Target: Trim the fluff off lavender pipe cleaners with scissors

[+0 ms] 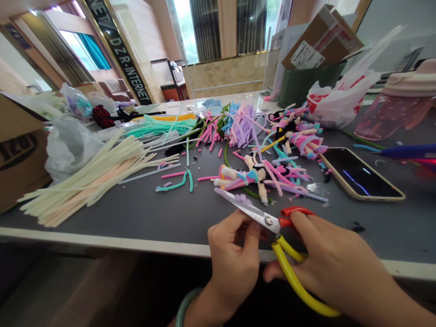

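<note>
My right hand is wrapped round the red and yellow handles of a pair of scissors, whose blades point up and left. Close beside the blades, my left hand is pinched closed; a small purple fuzzy piece shows just above its fingertips and the blades. Whether the fingers grip that piece is hidden. Just beyond the blades lies a small doll of pipe cleaners, cream, blue and pink, on the dark grey table.
Cream pipe cleaners lie at the left, with teal, pink and purple bundles behind. On the right are a phone, a pink bottle, more dolls and a plastic bag. A cardboard box stands far left.
</note>
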`<action>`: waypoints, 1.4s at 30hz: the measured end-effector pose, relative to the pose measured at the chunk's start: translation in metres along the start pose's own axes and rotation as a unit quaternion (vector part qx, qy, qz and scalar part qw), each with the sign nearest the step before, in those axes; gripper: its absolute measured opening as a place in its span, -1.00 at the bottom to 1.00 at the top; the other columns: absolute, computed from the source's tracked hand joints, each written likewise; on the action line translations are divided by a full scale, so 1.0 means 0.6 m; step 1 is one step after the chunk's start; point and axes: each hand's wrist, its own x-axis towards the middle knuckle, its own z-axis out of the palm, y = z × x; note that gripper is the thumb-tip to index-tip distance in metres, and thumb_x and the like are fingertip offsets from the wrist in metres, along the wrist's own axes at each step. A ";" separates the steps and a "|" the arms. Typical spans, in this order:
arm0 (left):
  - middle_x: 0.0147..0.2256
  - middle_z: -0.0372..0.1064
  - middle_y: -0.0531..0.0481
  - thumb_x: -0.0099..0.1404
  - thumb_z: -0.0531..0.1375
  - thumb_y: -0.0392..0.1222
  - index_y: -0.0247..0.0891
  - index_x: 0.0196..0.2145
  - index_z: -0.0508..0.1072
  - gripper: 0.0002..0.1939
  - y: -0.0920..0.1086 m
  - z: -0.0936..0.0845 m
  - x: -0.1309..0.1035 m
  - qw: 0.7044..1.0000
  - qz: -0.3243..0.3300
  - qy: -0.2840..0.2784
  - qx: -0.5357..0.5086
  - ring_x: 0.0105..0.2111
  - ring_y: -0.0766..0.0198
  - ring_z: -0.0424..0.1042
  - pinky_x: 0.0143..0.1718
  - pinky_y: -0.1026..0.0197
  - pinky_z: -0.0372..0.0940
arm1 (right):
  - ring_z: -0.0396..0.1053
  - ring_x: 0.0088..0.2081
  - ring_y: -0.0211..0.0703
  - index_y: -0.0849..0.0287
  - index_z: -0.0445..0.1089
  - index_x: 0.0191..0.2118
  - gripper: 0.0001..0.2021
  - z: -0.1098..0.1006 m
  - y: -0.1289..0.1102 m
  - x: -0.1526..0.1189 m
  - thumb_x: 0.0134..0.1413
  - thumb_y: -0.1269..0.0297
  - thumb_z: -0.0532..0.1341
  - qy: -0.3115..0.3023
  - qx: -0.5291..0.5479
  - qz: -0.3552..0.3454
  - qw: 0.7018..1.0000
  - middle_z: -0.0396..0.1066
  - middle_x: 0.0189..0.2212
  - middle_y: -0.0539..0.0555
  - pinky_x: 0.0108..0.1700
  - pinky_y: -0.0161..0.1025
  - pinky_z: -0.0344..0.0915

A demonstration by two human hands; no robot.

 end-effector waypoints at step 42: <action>-0.54 0.55 0.03 0.24 0.28 -0.40 -0.29 -0.41 0.59 -0.90 0.010 -0.023 0.019 0.966 -0.070 -0.029 -0.247 -0.53 0.38 0.50 -0.45 0.41 0.45 | 0.51 -0.41 0.02 0.16 0.24 -0.14 -0.38 -0.001 0.010 -0.007 -0.10 -0.31 0.23 -0.045 0.119 0.082 0.988 0.51 -0.33 0.18 -0.47 -0.13 0.40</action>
